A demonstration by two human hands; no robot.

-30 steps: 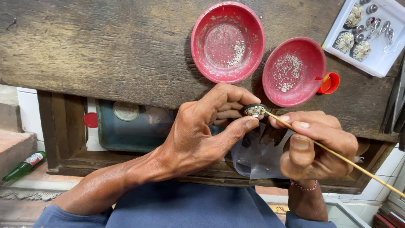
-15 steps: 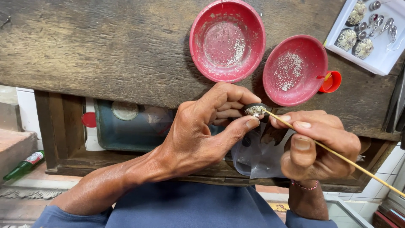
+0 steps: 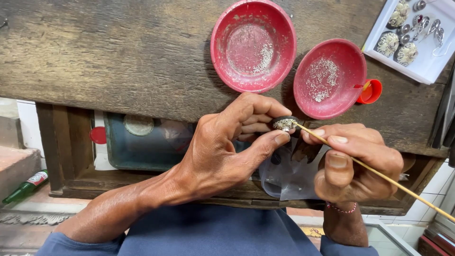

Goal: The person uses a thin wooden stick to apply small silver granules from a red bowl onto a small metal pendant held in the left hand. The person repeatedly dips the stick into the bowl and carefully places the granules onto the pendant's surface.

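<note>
Here, left hand (image 3: 222, 147) pinches a small silvery dark-rimmed ornament (image 3: 285, 124); right hand (image 3: 355, 161) grips a thin stick (image 3: 379, 173).

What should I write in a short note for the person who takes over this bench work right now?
Left hand: pinches a small dark round piece with a silvery beaded top between thumb and fingers.
Right hand: holds a thin yellow wooden stick, tip on the piece's top.
Two red round bowls with pale fine grains stand on the worn wooden bench. White tray of silvery ornaments far right.
Done: top partly covered. Left: cannot tell how much.
</note>
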